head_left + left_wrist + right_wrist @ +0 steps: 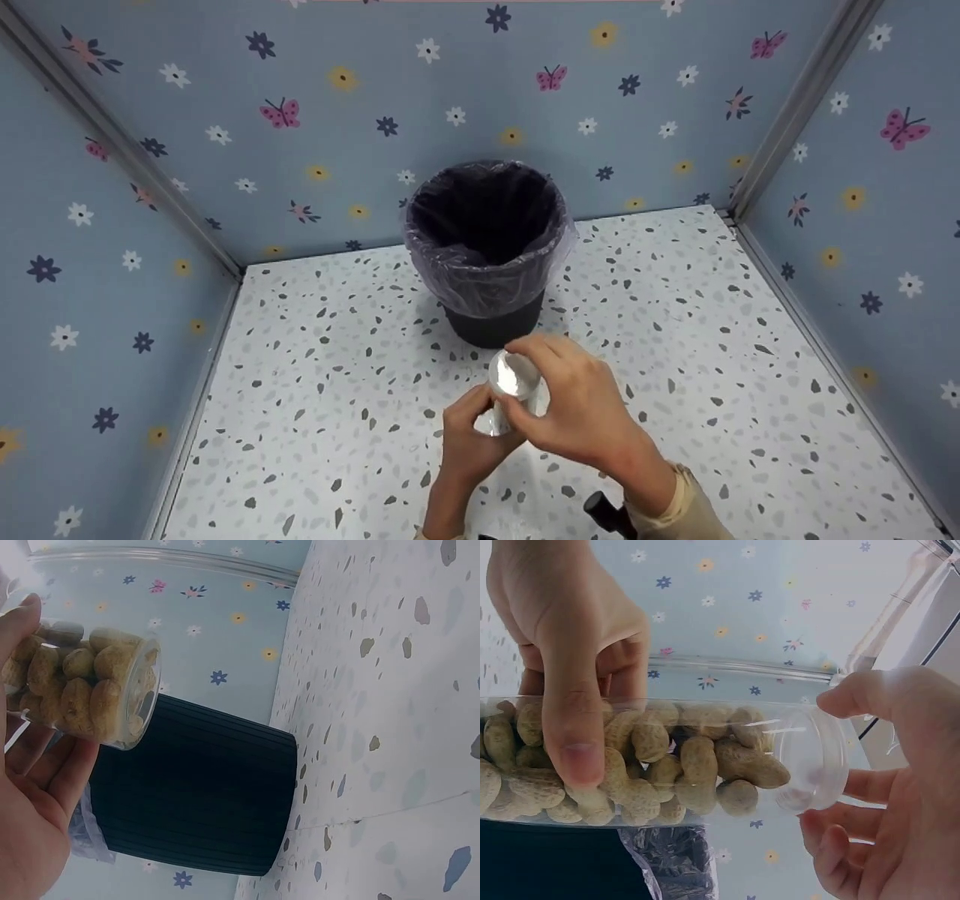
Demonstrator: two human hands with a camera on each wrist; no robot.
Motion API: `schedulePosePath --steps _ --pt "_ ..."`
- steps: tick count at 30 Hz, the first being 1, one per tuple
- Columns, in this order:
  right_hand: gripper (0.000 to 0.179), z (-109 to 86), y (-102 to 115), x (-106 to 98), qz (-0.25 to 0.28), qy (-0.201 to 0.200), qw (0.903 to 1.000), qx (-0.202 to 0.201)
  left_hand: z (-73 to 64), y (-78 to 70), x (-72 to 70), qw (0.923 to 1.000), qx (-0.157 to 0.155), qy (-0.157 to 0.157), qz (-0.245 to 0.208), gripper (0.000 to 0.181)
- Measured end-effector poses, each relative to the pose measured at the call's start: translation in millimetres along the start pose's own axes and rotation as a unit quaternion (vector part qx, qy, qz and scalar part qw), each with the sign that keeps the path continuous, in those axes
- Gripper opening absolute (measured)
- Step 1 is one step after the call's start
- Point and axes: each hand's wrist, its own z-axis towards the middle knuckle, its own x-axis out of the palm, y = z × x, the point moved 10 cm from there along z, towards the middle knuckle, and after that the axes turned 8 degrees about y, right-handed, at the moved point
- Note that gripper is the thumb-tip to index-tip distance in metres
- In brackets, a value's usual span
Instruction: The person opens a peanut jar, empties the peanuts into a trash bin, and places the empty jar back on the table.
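A clear plastic jar (697, 772) filled with unshelled peanuts (742, 765) is held in the air by both hands. My left hand (472, 435) grips the jar's body, with the thumb across its side in the right wrist view. At the jar's top end, my right hand (577, 397) holds the clear lid (817, 757) between thumb and fingers. Seen from the head, the lid (514, 373) faces up towards me. The jar's round base (142, 694) shows in the left wrist view, peanuts lying right behind it.
Just beyond the hands stands a black bin (495, 326) lined with a translucent purple bag (487, 289). Blue panels (450, 75) with flowers and butterflies enclose the speckled white floor (337, 420) on three sides. A black device (604, 511) sits at the right wrist.
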Motion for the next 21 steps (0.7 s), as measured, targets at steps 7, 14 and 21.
schedulePosePath --steps 7,14,21 --pt "0.059 -2.1 -1 5 -0.009 0.046 0.9987 0.021 -5.3 5.7 2.6 0.9998 -0.017 0.004 -0.008 0.05" --pt "0.064 -1.8 -7 1 -0.087 -0.024 0.9915 0.094 -10.2 10.1 2.8 0.9993 -0.036 0.003 -0.001 0.049" --pt "0.065 -1.8 -6 9 -0.153 -0.022 0.9793 0.131 -12.3 10.4 1.6 0.999 -0.043 -0.002 0.012 0.047"
